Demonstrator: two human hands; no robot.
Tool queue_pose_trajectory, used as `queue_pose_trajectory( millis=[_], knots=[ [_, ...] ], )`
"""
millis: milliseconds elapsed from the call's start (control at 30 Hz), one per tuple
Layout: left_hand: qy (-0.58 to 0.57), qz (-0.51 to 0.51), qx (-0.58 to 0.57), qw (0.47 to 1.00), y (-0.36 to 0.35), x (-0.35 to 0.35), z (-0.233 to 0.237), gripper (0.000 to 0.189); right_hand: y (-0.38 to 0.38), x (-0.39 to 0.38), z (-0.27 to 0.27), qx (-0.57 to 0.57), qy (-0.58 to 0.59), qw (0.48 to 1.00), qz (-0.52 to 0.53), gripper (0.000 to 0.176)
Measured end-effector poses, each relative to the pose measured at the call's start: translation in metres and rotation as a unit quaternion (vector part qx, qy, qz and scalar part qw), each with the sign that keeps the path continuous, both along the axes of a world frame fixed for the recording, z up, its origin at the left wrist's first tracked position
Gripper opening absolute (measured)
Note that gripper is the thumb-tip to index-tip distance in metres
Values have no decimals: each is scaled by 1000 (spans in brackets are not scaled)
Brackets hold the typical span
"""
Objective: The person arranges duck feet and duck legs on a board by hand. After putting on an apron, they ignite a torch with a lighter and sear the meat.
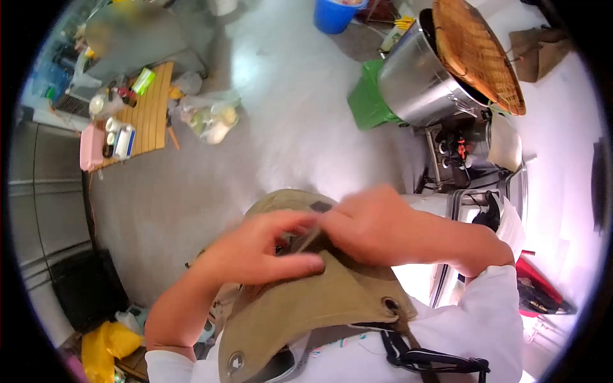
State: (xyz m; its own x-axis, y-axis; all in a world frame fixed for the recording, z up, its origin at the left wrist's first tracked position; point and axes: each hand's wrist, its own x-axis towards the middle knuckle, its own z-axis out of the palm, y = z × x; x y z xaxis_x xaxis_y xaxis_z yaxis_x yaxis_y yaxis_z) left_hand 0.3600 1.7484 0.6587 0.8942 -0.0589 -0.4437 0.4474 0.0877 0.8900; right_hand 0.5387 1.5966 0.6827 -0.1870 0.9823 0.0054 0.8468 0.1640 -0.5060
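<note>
An olive canvas apron bib [319, 306] with metal eyelets hangs on my chest, close under the camera. My left hand [255, 252] rests on the bib's upper part, thumb pressed across the cloth. My right hand [370, 226] meets it from the right, fingers pinched around a thin dark thing [311, 238], perhaps a strap or stick, held between both hands. What it is stays blurred. A black strap [421, 360] runs over my white sleeve.
A large steel pot [421, 80] with a woven bamboo lid [479, 51] stands on a stove at the right, a green stool [370, 102] beside it. A low wooden table [143, 112] with bottles sits at the left, plastic bags [211, 118] next to it, a blue bucket [335, 14] far off.
</note>
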Motion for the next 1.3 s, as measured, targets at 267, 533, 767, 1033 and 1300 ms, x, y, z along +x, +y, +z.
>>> queue_pose_trajectory(
  millis=[267,533,767,1033,1300],
  knots=[
    [-37,-44,242,969,-8,28,14,15,-22,-26,20,-3,402,907,-123,12],
    [-96,-105,341,929,-35,76,23,9,-34,-35,4,-138,124,977,102,18],
    [-112,-221,338,908,-49,85,35,10,-19,-77,-82,-245,185,941,139,28],
    [-24,-262,274,925,-18,63,14,16,-4,-82,-82,-363,217,869,256,31],
    [50,-162,27,985,27,16,-6,25,-4,-85,-26,-376,294,878,40,23]
  ],
)
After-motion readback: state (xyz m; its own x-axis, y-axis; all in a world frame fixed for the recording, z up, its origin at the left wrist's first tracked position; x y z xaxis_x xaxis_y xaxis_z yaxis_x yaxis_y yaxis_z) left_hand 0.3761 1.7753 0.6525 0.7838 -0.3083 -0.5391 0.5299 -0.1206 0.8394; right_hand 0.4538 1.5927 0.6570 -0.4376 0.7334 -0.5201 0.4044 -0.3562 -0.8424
